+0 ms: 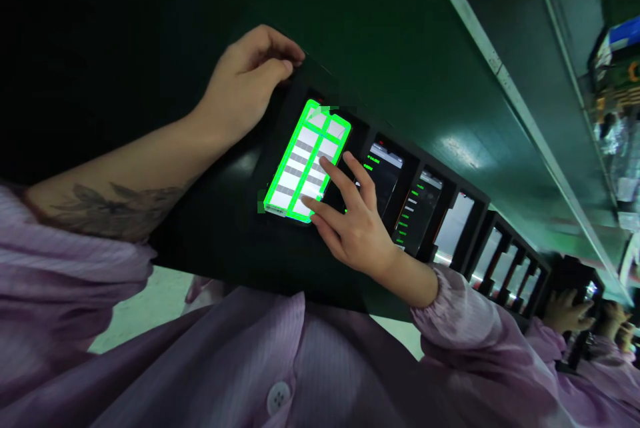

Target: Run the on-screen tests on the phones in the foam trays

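A phone (309, 160) with a bright white screen, crossed by green bands and grey blocks, lies face up in the first slot of a long black tray (293, 108). My right hand (357, 221) is spread over it, its index fingertip at the screen and the other fingers apart near its right edge. At the tray's upper left corner, my left hand (255, 75) has its thumb and bent fingers closed on the rim. Farther along the tray are a dark-screened phone (383, 178), another dark phone with green text lines (419, 208) and a phone with a pale screen (454, 228).
A second black tray (493, 225) with several lit phones continues to the right. Co-workers' hands (567, 311) are at the far right. A metal rail (493, 58) runs along the dark green bench (400, 35). Assorted items (620, 75) sit at the upper right.
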Demonstrator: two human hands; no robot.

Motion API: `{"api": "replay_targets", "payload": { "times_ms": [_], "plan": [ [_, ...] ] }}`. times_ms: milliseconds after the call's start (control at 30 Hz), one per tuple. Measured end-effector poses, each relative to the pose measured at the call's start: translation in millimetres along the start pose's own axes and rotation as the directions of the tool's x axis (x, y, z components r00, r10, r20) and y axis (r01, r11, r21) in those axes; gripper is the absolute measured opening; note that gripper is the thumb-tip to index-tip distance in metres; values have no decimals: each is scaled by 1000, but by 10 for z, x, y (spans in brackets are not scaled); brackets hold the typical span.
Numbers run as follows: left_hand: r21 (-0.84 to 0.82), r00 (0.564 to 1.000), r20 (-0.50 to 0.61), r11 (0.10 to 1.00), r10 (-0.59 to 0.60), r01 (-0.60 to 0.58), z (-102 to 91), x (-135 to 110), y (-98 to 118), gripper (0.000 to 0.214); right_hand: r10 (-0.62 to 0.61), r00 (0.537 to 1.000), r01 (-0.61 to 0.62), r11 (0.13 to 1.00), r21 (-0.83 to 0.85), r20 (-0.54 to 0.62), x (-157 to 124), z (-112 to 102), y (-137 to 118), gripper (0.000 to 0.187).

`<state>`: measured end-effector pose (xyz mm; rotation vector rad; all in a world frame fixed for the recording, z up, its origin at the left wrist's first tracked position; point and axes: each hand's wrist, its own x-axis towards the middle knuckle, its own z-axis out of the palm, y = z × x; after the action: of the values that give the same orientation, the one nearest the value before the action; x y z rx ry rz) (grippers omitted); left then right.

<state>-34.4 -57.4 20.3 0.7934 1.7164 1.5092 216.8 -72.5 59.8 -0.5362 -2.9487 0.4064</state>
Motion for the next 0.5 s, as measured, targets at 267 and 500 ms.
{"api": "replay_targets", "payload": {
  "times_ms": [267, 500],
  "plan": [
    [-5, 1000, 8, 1000, -4, 4, 3, 17, -16, 26, -9, 996, 11, 1000, -17, 93, 341, 102, -85, 28],
    [-7, 999, 32, 1000, 11, -11, -25, 33, -48, 26, 48, 997, -46, 999, -24, 61, 445, 104, -16, 27]
  ]
}}
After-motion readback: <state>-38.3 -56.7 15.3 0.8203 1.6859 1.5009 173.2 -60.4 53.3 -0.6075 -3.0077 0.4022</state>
